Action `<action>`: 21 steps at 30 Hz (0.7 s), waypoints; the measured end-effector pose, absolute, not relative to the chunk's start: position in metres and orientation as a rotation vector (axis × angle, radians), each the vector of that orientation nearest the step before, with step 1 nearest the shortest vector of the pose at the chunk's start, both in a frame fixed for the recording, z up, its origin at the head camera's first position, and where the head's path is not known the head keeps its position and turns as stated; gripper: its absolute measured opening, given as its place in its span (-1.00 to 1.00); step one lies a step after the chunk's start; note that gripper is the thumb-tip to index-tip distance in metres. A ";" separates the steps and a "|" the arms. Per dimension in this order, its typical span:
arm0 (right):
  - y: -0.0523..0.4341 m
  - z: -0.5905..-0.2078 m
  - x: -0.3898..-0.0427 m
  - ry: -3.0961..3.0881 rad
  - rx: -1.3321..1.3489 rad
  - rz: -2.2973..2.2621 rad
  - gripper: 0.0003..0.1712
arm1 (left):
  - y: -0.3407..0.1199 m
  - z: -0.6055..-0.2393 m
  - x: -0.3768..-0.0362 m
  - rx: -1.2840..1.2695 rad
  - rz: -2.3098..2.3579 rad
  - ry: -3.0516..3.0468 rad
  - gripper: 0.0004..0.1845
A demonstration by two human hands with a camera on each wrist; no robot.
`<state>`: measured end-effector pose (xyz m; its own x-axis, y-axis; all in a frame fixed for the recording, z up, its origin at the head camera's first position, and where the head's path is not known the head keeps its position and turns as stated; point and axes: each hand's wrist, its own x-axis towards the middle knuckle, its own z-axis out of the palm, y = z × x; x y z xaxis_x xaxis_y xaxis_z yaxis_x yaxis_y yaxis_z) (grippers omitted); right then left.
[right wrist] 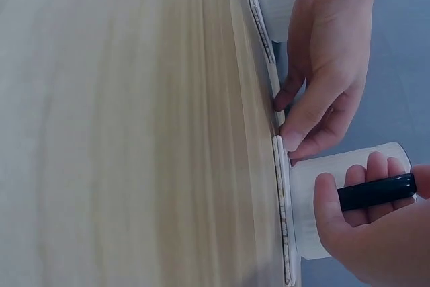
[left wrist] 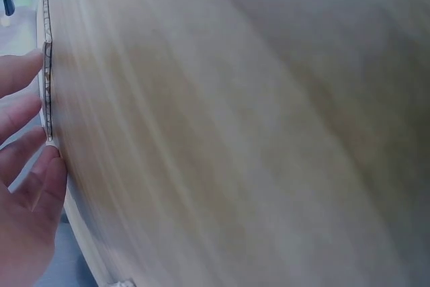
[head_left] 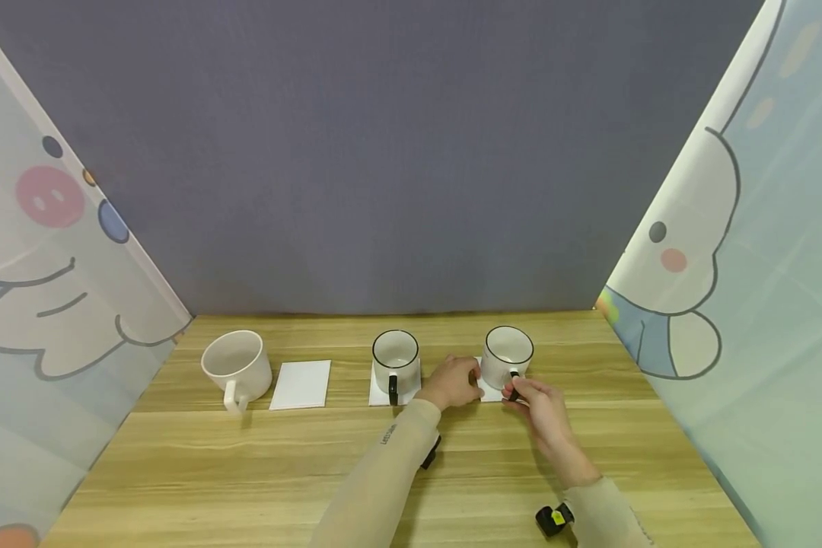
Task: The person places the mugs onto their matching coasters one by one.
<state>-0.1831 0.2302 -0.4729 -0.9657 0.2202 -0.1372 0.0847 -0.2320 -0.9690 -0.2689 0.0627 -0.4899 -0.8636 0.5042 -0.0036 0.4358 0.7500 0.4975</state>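
At the right of the table stands a white mug with a black rim, on a white square coaster. My right hand grips its black handle, fingers and thumb around it in the right wrist view. My left hand holds the left edge of that coaster, thumb at the near corner and fingers farther along. In the left wrist view these fingertips meet the coaster's edge. A matching mug stands on another coaster left of my left hand, its black handle toward me.
A larger all-white mug stands on the wooden table at the far left, handle toward me. Beside it lies a bare white coaster. A grey panel closes the back; printed curtains flank both sides.
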 end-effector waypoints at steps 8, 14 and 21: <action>0.231 -0.474 -0.183 -1.943 -0.394 2.346 -0.73 | 0.063 -0.490 -0.269 0.764 0.745 2.809 -0.77; 0.233 -0.473 -0.183 -1.990 -0.377 2.324 -0.70 | 0.062 -0.491 -0.269 0.753 0.749 2.806 -0.77; 0.237 -0.473 -0.182 -2.031 -0.358 2.336 -0.68 | 0.065 -0.491 -0.269 0.738 0.710 2.824 -0.77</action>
